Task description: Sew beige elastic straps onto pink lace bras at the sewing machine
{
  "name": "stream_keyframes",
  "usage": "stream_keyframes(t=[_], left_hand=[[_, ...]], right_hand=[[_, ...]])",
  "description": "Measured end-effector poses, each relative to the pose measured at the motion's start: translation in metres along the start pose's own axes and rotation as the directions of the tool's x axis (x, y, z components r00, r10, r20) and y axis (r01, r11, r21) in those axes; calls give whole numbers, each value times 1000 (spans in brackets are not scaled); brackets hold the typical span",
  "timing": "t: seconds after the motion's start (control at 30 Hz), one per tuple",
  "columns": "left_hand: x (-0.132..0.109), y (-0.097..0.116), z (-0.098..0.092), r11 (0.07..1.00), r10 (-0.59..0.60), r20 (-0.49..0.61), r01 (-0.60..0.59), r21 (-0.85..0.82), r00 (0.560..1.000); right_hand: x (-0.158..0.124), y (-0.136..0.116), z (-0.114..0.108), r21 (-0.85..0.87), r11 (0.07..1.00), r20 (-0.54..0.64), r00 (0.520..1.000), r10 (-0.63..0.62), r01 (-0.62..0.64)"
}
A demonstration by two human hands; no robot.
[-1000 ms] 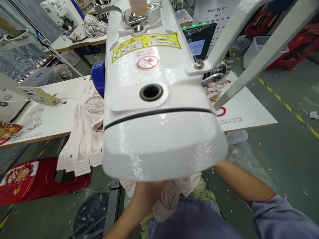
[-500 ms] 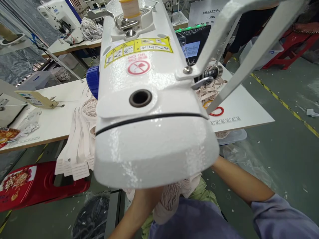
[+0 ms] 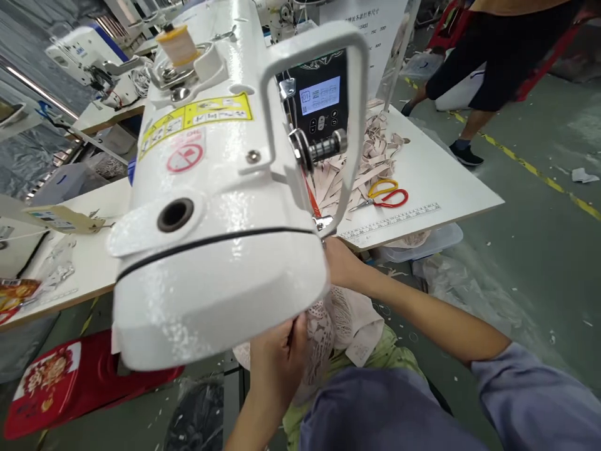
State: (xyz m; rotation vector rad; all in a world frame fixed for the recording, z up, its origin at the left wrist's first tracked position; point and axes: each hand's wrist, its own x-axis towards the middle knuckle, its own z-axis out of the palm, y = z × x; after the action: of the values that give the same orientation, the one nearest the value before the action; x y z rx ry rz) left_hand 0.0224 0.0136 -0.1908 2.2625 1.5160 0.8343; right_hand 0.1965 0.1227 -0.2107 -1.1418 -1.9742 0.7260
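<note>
A white sewing machine head [image 3: 220, 282] fills the middle of the view and hides its needle area. Below its front edge, my left hand [image 3: 279, 357] is closed, thumb against fingers, at the edge of a pale pink lace garment [image 3: 323, 338]. The garment hangs over my lap, with a plain smooth panel on its right side. My right hand [image 3: 342, 263] reaches in at the right side of the machine head, and its fingers are hidden behind it. A metal guard bar [image 3: 359, 113] rises just above that hand.
On the white table [image 3: 451, 181] lie pale fabric strips [image 3: 375, 150], scissors [image 3: 389, 193] with red and yellow handles, and a clear ruler [image 3: 394, 222]. A control panel [image 3: 319, 94] is lit behind the machine. A red stool [image 3: 51, 388] stands lower left. A person [image 3: 493, 56] walks at upper right.
The view has shifted, so the machine head sits further left and both hands show more. My right hand has come into view beside the machine. A person has stepped into sight behind the table.
</note>
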Motion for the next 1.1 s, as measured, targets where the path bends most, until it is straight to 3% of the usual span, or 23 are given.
stream_keyframes(t=[0.13, 0.27, 0.77, 0.9, 1.03, 1.1], left_hand=[[-1, -3, -3, 997, 52, -45, -49, 59, 998], [-6, -9, -2, 991, 14, -92, -2, 131, 996], [-6, -11, 6, 995, 62, -113, -53, 85, 992], [-14, -17, 7, 987, 39, -136, -17, 159, 990], [-14, 2, 11, 962, 152, -324, -65, 265, 934], [-13, 18, 17, 946, 217, -347, -108, 307, 912]], right_hand=[[-1, -4, -1, 32, 999, 1, 999, 34, -34], [-1, -5, 1, 33, 999, -20, 1000, 20, -20], [-2, -3, 1, -32, 999, -34, 999, 29, -31], [-2, -3, 0, -5, 1000, -45, 999, 30, -30], [-4, -3, 0, 60, 998, -62, 998, 6, -3], [-4, -1, 1, 111, 994, -89, 996, 30, -20]])
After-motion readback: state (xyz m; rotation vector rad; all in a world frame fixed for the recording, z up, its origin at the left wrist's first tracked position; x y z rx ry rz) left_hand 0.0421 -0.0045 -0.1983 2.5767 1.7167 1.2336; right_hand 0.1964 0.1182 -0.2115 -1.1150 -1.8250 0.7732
